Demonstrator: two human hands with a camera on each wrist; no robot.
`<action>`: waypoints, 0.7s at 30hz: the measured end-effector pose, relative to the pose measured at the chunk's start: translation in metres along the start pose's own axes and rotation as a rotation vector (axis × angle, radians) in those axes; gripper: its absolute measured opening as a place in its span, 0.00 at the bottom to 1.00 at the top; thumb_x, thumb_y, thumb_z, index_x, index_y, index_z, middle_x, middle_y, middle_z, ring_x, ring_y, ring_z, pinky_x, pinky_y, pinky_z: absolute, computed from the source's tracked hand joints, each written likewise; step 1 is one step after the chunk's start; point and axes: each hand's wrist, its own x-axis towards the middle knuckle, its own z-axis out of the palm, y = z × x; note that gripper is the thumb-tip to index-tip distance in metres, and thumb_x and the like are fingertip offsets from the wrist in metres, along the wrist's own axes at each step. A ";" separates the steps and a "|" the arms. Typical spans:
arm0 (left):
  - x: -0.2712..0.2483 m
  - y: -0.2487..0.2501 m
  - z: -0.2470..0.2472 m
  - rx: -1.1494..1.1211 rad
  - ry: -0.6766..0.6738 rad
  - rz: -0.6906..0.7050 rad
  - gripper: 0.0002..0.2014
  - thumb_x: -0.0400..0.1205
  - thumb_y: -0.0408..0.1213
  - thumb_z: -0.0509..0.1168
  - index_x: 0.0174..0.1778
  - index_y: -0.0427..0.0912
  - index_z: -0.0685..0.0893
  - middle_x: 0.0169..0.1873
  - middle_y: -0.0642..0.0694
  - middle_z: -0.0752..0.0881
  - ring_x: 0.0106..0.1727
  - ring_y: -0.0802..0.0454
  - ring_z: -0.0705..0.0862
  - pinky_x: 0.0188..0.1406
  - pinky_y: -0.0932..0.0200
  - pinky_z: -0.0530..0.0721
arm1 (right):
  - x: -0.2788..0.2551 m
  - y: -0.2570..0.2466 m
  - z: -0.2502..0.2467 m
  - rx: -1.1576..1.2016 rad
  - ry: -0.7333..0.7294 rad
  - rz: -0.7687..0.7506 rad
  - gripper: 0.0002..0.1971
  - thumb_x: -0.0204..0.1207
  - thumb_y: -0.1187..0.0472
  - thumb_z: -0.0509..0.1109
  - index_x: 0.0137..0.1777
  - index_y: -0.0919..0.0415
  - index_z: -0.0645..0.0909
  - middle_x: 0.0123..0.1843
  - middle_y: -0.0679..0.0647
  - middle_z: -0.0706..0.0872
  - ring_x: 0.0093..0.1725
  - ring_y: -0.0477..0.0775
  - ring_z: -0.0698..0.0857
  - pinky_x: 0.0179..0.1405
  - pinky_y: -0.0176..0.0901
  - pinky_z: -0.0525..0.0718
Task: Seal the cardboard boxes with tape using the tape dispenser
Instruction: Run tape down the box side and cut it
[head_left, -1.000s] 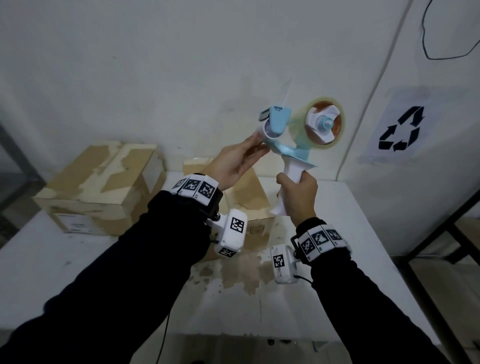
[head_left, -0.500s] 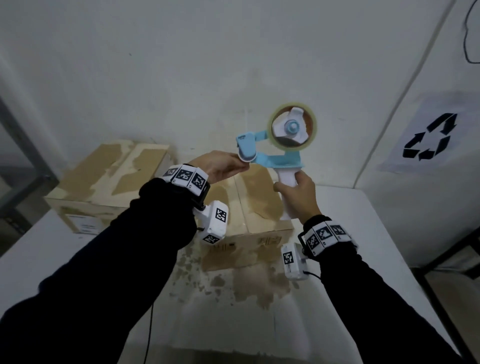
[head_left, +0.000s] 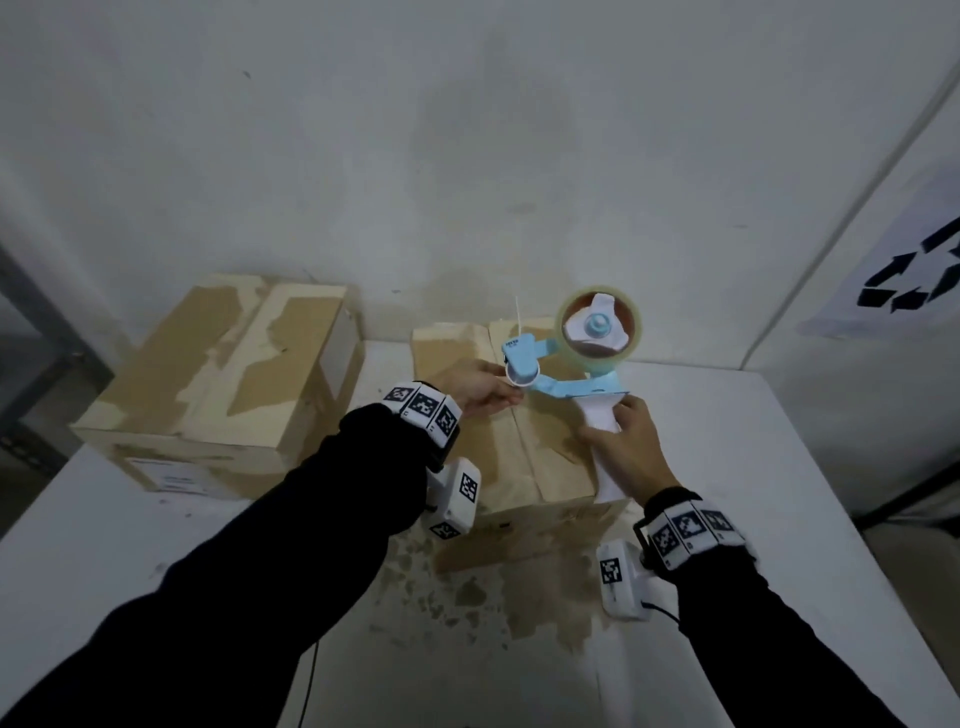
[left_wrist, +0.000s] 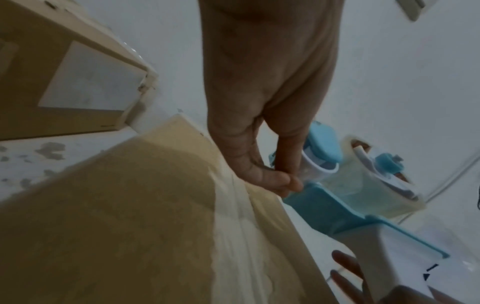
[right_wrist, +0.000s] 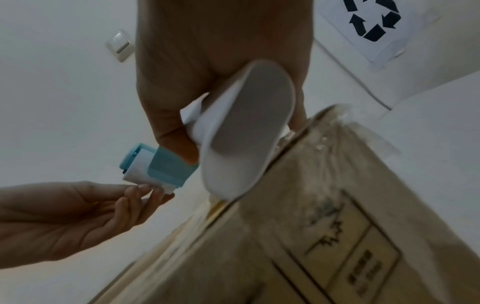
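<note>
A blue and white tape dispenser (head_left: 566, 382) with a clear tape roll (head_left: 597, 327) hangs over the middle cardboard box (head_left: 498, 467). My right hand (head_left: 623, 449) grips its white handle (right_wrist: 246, 133), whose butt end faces the right wrist camera. My left hand (head_left: 480, 389) reaches in from the left. Its thumb and fingertips (left_wrist: 284, 182) pinch the tape end just under the white roller (right_wrist: 141, 170) at the dispenser's front. The box's top flaps are closed, with a pale centre seam (left_wrist: 241, 236) below the dispenser.
A second, larger cardboard box (head_left: 223, 379) sits at the table's back left, close to the wall. The white table (head_left: 779, 467) has brown stains (head_left: 519, 608) in front of the middle box. A recycling sign (head_left: 909, 280) hangs on the right wall.
Both hands have lowered the dispenser from up near the wall down to just above the middle box. The left hand stays at the roller end.
</note>
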 end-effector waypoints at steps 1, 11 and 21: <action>0.003 0.003 -0.002 -0.011 -0.004 0.009 0.19 0.79 0.19 0.63 0.66 0.30 0.76 0.18 0.50 0.86 0.20 0.63 0.84 0.24 0.74 0.83 | 0.003 -0.002 0.002 0.013 0.021 -0.003 0.35 0.61 0.62 0.76 0.69 0.70 0.72 0.51 0.42 0.76 0.47 0.38 0.79 0.35 0.20 0.77; 0.035 0.060 -0.050 -0.185 0.071 0.019 0.03 0.80 0.24 0.64 0.41 0.32 0.81 0.20 0.46 0.87 0.21 0.61 0.86 0.22 0.72 0.83 | 0.065 -0.070 0.021 -0.024 -0.080 -0.142 0.13 0.66 0.73 0.74 0.49 0.64 0.81 0.39 0.59 0.85 0.26 0.52 0.84 0.27 0.45 0.84; 0.068 0.068 -0.090 0.535 0.394 0.243 0.05 0.70 0.23 0.71 0.28 0.33 0.85 0.26 0.39 0.84 0.28 0.49 0.83 0.40 0.55 0.84 | 0.122 -0.096 0.034 -0.266 -0.268 -0.225 0.10 0.68 0.71 0.73 0.46 0.61 0.78 0.26 0.55 0.81 0.15 0.43 0.77 0.18 0.41 0.77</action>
